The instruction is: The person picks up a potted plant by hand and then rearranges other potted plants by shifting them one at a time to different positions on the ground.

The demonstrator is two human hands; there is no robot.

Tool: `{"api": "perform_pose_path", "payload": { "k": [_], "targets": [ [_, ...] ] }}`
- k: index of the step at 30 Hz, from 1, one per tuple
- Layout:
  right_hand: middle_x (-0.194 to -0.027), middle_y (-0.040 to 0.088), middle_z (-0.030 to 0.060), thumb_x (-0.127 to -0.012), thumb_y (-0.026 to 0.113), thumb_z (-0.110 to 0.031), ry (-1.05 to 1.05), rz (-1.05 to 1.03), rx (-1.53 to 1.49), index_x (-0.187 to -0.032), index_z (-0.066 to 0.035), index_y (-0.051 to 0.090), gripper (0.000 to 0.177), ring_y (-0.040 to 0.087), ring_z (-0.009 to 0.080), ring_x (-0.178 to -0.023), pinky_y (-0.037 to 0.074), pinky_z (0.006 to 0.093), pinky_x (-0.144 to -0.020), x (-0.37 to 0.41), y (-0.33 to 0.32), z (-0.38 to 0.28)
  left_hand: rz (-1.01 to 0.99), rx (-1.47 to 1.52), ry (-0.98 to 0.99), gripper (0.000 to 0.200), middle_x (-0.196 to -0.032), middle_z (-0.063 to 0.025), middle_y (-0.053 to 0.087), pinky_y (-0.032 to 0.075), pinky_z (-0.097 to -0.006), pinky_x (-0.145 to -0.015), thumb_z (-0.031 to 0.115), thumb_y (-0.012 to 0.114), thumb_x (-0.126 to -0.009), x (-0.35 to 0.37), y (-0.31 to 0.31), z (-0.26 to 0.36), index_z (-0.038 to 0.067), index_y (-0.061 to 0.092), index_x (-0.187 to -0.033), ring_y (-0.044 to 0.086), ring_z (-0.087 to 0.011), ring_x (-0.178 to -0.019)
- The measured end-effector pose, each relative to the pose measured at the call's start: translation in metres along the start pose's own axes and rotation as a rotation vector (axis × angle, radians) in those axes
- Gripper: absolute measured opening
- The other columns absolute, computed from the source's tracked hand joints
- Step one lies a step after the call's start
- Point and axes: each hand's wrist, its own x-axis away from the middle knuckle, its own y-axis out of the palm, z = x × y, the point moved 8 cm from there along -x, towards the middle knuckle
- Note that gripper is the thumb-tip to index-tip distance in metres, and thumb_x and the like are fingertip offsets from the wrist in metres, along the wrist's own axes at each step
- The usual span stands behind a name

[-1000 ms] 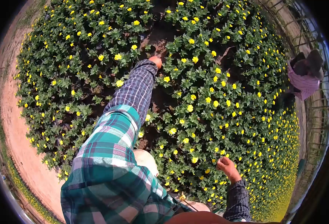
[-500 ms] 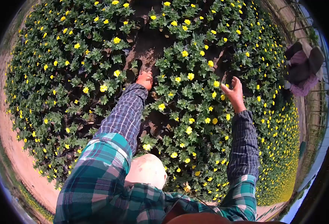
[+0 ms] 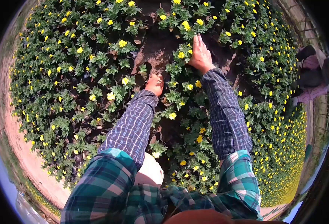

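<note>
Yellow-flowered plants, which look like marigolds (image 3: 111, 96), surround both hands in dense rows. My left hand (image 3: 155, 84) is low over the gap between rows, next to bare brown soil (image 3: 153, 56). Its fingers curl downward and look closed; whatever they hold, if anything, is hidden. Farther forward and to the right, my right hand (image 3: 201, 56) reaches against a leafy plant with yellow blooms (image 3: 181, 55). Its fingers are stretched out close together, the thumb toward the leaves, and nothing shows in its grasp.
A pale rounded shape (image 3: 149, 171) is below my left forearm. At the right edge another person (image 3: 314, 74) in dark and pink clothing bends over the plants. A sandy path (image 3: 33, 164) curves along the left side. Dark soil strips run between the rows.
My right hand has swung forward and left, from above the plants to against a plant, its fingers drawing together. The left hand stays low at the same soil gap while the view shifts slightly.
</note>
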Motion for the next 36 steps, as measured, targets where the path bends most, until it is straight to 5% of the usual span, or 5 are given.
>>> {"api": "perform_pose_path", "payload": {
  "k": [10, 12, 15, 24, 36],
  "targets": [
    [-0.147, 0.026, 0.022, -0.061, 0.086, -0.034, 0.192, 0.318, -0.496, -0.145, 0.001, 0.005, 0.122, 0.034, 0.033, -0.134, 0.034, 0.0349, -0.106, -0.033, -0.005, 0.014, 0.182, 0.328, -0.237, 0.025, -0.115, -0.0255, 0.052, 0.049, -0.0469, -0.086, 0.008, 0.051, -0.086, 0.043, -0.057, 0.007, 0.005, 0.055, -0.111, 0.058, -0.0394, -0.105],
    [-0.144, 0.032, 0.0199, -0.063, 0.084, -0.037, 0.172, 0.327, -0.51, -0.146, -0.006, 0.009, 0.116, 0.043, 0.0352, -0.126, 0.041, 0.0383, -0.1, -0.04, -0.003, 0.015, 0.187, 0.367, -0.243, 0.027, -0.115, -0.0257, 0.051, 0.049, -0.0469, -0.087, 0.008, 0.053, -0.085, 0.037, -0.048, 0.004, 0.005, 0.054, -0.112, 0.057, -0.0399, -0.105],
    [-0.115, 0.06, 0.0164, -0.068, 0.079, -0.037, 0.267, 0.091, -0.499, -0.123, -0.012, 0.053, 0.066, 0.058, 0.0334, -0.106, 0.046, 0.0426, -0.089, -0.045, -0.001, 0.01, 0.179, 0.358, -0.258, 0.027, -0.115, -0.025, 0.052, 0.049, -0.0453, -0.087, 0.012, 0.052, -0.087, 0.038, -0.05, 0.004, 0.004, 0.054, -0.113, 0.058, -0.0384, -0.105],
    [-0.095, 0.066, 0.0152, -0.08, 0.065, -0.041, 0.281, 0.351, -0.305, -0.093, -0.01, 0.066, 0.033, 0.063, 0.0358, -0.088, 0.049, 0.044, -0.073, -0.057, 0.014, 0.015, -0.049, -0.376, 0.079, 0.029, -0.1, -0.0207, 0.06, 0.053, -0.0394, -0.077, 0.01, 0.052, -0.087, 0.021, -0.029, 0.025, 0.008, 0.057, -0.115, 0.062, -0.0318, -0.094],
    [-0.086, 0.064, 0.0103, -0.077, 0.06, -0.002, 0.057, 0.919, -0.625, -0.09, -0.007, 0.066, 0.015, 0.064, 0.0315, -0.08, 0.051, 0.0338, -0.07, -0.009, -0.018, 0.032, 0.237, 0.17, -0.15, 0.024, -0.1, -0.018, 0.062, 0.051, -0.0394, -0.077, 0.013, 0.046, -0.09, 0.031, -0.049, 0.004, 0.003, 0.058, -0.109, 0.062, -0.0324, -0.09]
  ]
}}
